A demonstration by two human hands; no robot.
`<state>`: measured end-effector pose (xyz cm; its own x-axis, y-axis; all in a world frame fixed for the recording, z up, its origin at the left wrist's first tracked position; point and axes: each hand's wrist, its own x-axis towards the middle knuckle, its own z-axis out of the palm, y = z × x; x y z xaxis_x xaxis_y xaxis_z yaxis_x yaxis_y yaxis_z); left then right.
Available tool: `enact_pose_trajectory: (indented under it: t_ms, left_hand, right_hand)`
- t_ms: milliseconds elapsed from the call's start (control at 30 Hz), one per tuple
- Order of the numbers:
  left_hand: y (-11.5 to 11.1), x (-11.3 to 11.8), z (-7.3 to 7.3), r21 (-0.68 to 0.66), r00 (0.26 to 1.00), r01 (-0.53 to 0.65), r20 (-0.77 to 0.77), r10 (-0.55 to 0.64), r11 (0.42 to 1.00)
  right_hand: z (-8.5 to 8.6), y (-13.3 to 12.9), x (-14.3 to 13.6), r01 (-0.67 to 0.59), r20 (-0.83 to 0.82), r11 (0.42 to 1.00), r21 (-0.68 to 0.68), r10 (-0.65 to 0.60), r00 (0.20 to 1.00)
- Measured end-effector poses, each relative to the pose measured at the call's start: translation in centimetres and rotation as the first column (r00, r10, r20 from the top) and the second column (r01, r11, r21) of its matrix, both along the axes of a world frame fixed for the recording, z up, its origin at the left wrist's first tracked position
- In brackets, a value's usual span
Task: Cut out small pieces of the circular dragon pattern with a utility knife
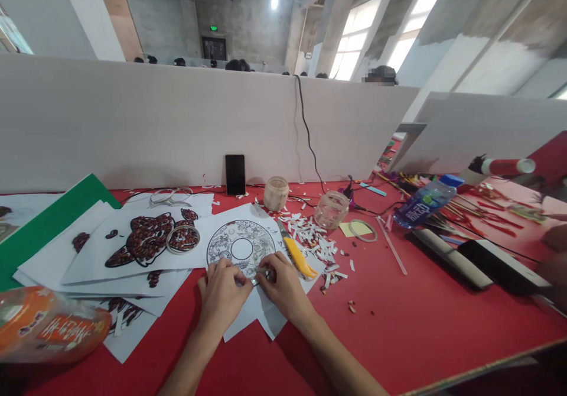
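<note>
A white sheet with a round black line drawing lies on the red table. Over the drawing's lower edge my left hand and my right hand meet, fingertips nearly touching. Both are closed in a pinch around something small and pale whose shape I cannot make out. Just right of my right hand is a yellow utility knife. White paper scraps are scattered beyond the knife.
At the left are sheets with dark bean-like pieces, a green board and an orange-labelled bottle. A phone leans on the white partition. Two jars stand behind the scraps; a blue-capped bottle lies right.
</note>
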<state>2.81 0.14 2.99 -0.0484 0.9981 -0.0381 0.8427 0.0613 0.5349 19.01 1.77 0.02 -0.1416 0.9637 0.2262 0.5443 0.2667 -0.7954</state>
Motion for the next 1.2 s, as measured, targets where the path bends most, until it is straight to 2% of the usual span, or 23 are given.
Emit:
enact_pose_trajectory:
  t_ms: [200, 433, 567, 800, 967, 1033, 1100, 1133, 1200]
  left_hand:
    - [1.2, -0.2, 0.1, -0.042, 0.997, 0.069, -0.039, -0.071, 0.997]
    - [3.2, -2.7, -0.6, -0.029, 0.979, 0.203, 0.039, -0.202, 0.979]
    - [3.5, -3.3, -0.7, -0.025, 0.968, 0.239, 0.081, -0.237, 0.971]
    - [2.9, -2.8, 0.5, -0.091, 0.974, 0.224, -0.023, -0.227, 0.970]
    - [3.1, -3.4, 1.2, -0.138, 0.965, 0.258, -0.007, -0.262, 0.956]
    - [3.0, -3.9, 1.0, -0.101, 0.954, 0.299, -0.001, -0.300, 0.949]
    - [2.6, -4.4, 0.5, -0.046, 0.939, 0.344, -0.007, -0.345, 0.938]
    - [2.3, -4.6, 0.1, -0.014, 0.931, 0.364, -0.018, -0.365, 0.931]
    - [1.8, -4.8, -0.8, 0.058, 0.914, 0.403, -0.061, -0.400, 0.913]
  right_hand:
    - [0.0, 0.1, 0.0, -0.001, 0.002, 1.000, -0.003, 0.001, 1.000]
    - [0.7, 0.0, 0.2, -0.022, 0.014, 1.000, -0.014, 0.022, 1.000]
    - [1.1, -0.2, 0.0, -0.008, 0.016, 1.000, -0.016, 0.009, 1.000]
    - [0.5, -0.2, -0.3, -0.030, 0.053, 0.999, -0.027, 0.031, 0.998]
    - [0.9, -0.3, -0.3, -0.023, 0.057, 0.999, -0.029, 0.025, 0.998]
    - [1.6, -0.3, 0.2, 0.021, 0.076, 1.000, 0.016, -0.023, 0.997]
    - [2.3, 0.2, 1.2, 0.133, 0.140, 0.983, 0.130, -0.151, 0.979]
    - [2.6, 0.7, 1.8, 0.194, 0.203, 0.960, 0.204, -0.235, 0.951]
    - [3.0, 1.8, 2.9, 0.261, 0.397, 0.912, 0.315, -0.377, 0.837]
